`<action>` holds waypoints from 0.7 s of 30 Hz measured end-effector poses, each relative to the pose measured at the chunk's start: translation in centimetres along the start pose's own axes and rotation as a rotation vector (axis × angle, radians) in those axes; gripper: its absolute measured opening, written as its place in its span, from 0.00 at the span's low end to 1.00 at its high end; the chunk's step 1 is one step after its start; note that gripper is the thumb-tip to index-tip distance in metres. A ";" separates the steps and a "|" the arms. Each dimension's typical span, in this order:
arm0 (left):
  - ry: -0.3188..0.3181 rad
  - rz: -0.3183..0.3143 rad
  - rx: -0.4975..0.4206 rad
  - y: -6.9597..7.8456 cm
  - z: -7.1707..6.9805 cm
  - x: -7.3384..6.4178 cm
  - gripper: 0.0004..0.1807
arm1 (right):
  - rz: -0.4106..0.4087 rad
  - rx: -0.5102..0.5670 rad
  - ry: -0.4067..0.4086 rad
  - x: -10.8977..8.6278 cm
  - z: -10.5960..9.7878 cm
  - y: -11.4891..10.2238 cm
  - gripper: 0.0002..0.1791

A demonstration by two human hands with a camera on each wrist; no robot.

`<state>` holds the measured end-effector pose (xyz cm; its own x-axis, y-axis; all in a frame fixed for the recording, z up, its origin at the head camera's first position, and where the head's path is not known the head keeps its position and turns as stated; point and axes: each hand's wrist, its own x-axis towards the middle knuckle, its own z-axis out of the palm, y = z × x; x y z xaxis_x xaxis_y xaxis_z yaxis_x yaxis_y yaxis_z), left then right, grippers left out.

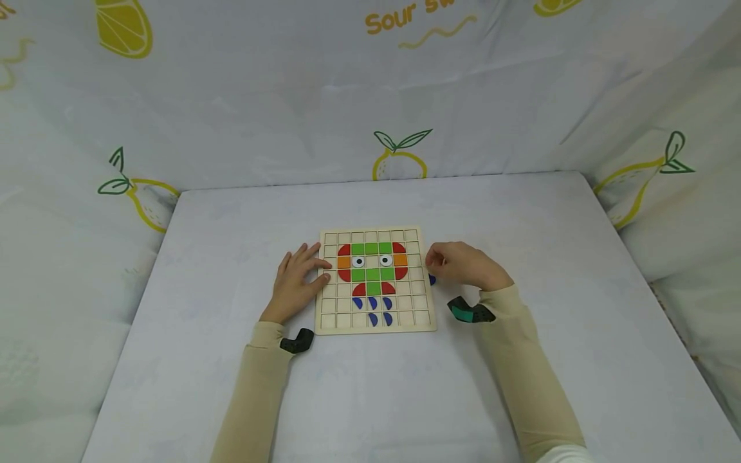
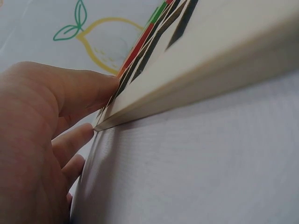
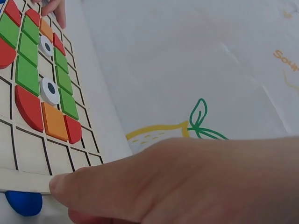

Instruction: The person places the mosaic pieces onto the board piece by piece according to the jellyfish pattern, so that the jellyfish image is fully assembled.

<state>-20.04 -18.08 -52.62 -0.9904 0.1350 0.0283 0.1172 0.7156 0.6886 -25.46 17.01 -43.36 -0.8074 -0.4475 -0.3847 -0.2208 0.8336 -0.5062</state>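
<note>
A square wooden grid board (image 1: pixel 411 315) lies on the table, with flat coloured pieces set out on it. Green squares (image 1: pixel 373 274), red rounded pieces (image 1: pixel 401 273), orange squares (image 1: pixel 400 260) and two eye discs (image 1: pixel 386 260) make a pattern, with several blue half-round pieces (image 1: pixel 373 302) below. My left hand (image 1: pixel 296 283) touches the board's left edge, fingers spread, thumb on the border. At the right edge, my right hand (image 1: pixel 463 263) has curled fingers, its thumb against the border. Beside that edge lies another blue piece (image 3: pixel 24 203); its contact with my fingers is unclear.
A white cloth covers the table (image 1: pixel 231 231). Behind and at the sides hangs a white curtain (image 1: pixel 260 116) printed with lemons. A dark device sits on my left wrist (image 1: pixel 297 341), and a black and green one on my right wrist (image 1: pixel 471 312).
</note>
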 end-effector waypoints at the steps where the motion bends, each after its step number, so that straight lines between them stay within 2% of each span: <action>1: 0.001 0.001 0.000 0.0 0.0 0.0 0.11 | 0.002 -0.004 -0.003 0.0 0.0 0.1 0.08; 11: -0.002 -0.003 -0.006 0.0 0.0 0.0 0.11 | 0.119 -0.016 -0.114 0.3 0.6 0.8 0.13; 21: -0.002 0.001 0.004 -0.1 -0.1 0.0 0.11 | 0.134 -0.016 -0.078 0.7 0.8 0.8 0.16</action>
<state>-20.03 -18.19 -52.62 -0.9902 0.1371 0.0273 0.1184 0.7184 0.6855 -25.78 17.07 -44.66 -0.7856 -0.3551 -0.5067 -0.1229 0.8922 -0.4347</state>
